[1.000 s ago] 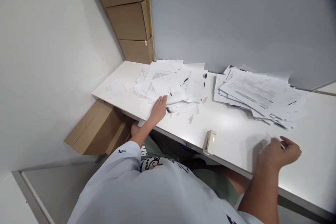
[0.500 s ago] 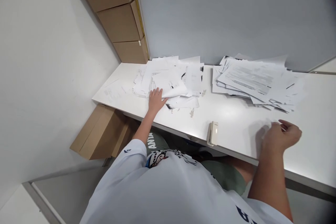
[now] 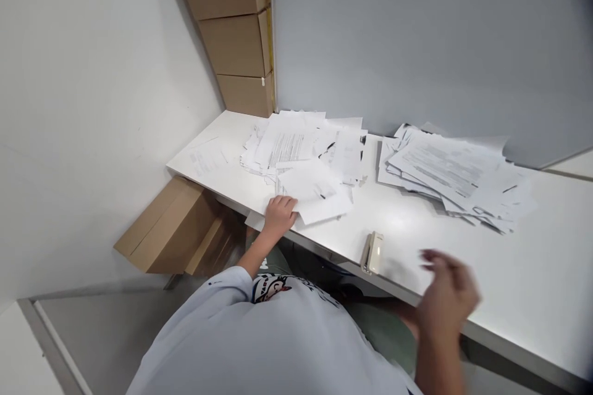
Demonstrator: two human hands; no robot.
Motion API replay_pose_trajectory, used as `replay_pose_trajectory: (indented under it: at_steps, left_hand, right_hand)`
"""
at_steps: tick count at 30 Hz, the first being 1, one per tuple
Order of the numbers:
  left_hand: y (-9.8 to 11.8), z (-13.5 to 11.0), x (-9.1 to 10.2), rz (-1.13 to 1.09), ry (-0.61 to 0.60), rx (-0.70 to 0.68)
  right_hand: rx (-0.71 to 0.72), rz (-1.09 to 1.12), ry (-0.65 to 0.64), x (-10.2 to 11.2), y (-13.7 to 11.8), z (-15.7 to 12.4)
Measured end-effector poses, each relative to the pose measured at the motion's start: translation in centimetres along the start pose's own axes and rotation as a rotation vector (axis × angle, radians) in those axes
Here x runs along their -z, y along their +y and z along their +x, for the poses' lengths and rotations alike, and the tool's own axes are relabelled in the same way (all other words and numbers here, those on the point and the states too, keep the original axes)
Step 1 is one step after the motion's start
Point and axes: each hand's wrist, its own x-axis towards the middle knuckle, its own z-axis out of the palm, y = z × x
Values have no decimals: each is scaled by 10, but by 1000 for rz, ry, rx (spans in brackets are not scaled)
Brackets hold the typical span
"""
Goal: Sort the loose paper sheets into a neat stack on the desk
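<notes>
On the far left rose a white wall [image 3: 92, 105], and a flat cardboard box [image 3: 178, 228] leaned below the end of a white desk [image 3: 523, 271]. Three stacked cardboard boxes [image 3: 234, 31] stood in the corner behind the desk, beside a grey partition [image 3: 417, 43]. A lone printed sheet [image 3: 206, 160] lay near the desk's left end.

The person's left hand [image 3: 279, 217] reached the desk's front edge, its fingers [image 3: 282, 203] close together and curled over the near edge of some loose sheets. I could not tell whether they were pinching the paper or only resting on it. Those loose sheets [image 3: 312, 191] lay on the near side of a messy paper pile [image 3: 296, 148], overlapping it and sticking out toward the desk edge.

Further right, a beige stapler [image 3: 373, 253] stood at the front edge, apart from the papers. Beyond it lay a second paper pile [image 3: 445, 170], fanned out against the partition.

The person's right hand [image 3: 447, 293] hung over the desk's front edge, to the right of the stapler and well apart from both piles. It was too blurred to show whether its fingers were apart or together, though no paper showed in it. The person's white T-shirt [image 3: 259, 345] filled the bottom of the view.
</notes>
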Motion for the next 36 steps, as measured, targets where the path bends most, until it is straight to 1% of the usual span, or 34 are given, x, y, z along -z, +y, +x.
replay_pose_trajectory:
  at_steps: [2,3,4,5,6,7,8,10,11,13,14,15,16,17,19,20,21,22,23,24,26,28,30,31,32,33,35,36]
  left_hand:
    - [10,-33,-2,-72,79,63]
    - [16,-48,-4,-102,100,84]
    - [20,-62,-6,-126,100,88]
    - [25,-74,-7,-147,87,75]
    - [29,-84,-8,-165,67,46]
    - [32,-92,-9,-183,45,5]
    - [34,-99,-10,-201,26,-39]
    - [36,-108,-11,-247,10,-130]
    - [37,-112,-12,-275,7,-178]
    - [36,-119,-14,-343,14,-272]
    - [36,-121,-16,-377,42,-286]
    - [36,-123,-18,-411,95,-243]
    - [37,-123,-19,-452,167,-131]
    - [37,-123,-20,-509,248,46]
    - [39,-117,-22,-700,378,504]
    - [40,-113,-21,-841,395,712]
    - [42,-108,-20,-997,375,874]
    - [44,-102,-19,-1147,337,988]
    - [46,-97,-17,-1274,298,1056]
    - [48,-92,-14,-1374,265,1083]
    - [53,-85,-10,-1489,238,1068]
    - [57,-81,-7,-1538,228,1043]
    - [59,-80,-7,-1549,192,1071]
    - [60,-80,-7,-1547,168,1099]
    - [60,-81,-8,-1543,139,1131]
    - [60,-83,-9,-1536,104,1157]
    - [59,-86,-11,-1515,50,1173]
    - [58,-87,-11,-1497,50,1158]
  right_hand:
    - [-129,128,-558,-13,-14,-55]
    - [-216,201,-790,-22,-16,-76]
    - [-330,234,-950,-32,-15,-91]
    - [-429,274,-1037,-41,-12,-99]
    - [-513,312,-1056,-51,-6,-102]
    - [-576,347,-1023,-59,0,-100]
    - [-610,379,-961,-67,6,-96]
    - [-623,419,-849,-77,15,-86]
    - [-621,422,-823,-81,19,-83]
    - [-615,412,-827,-87,22,-82]
    - [-619,407,-849,-90,23,-84]
    - [-629,403,-874,-92,25,-87]
    - [-643,399,-896,-95,26,-91]
    - [-662,397,-918,-98,28,-95]
    - [-693,405,-957,-102,33,-99]
    - [-701,414,-969,-104,36,-101]
    - [-704,425,-976,-106,37,-101]
    - [-703,435,-972,-107,38,-101]
    - [-699,443,-962,-108,37,-102]
    - [-692,442,-954,-109,35,-102]
    - [-671,411,-985,-109,29,-103]
    - [-653,383,-1064,-110,20,-105]
    - [-666,413,-1132,-111,13,-106]
    - [-683,458,-1134,-111,11,-107]
    - [-698,510,-1108,-111,9,-106]
    - [-704,559,-1055,-112,9,-105]
    - [-677,611,-894,-111,10,-102]
    - [-649,605,-814,-111,11,-101]
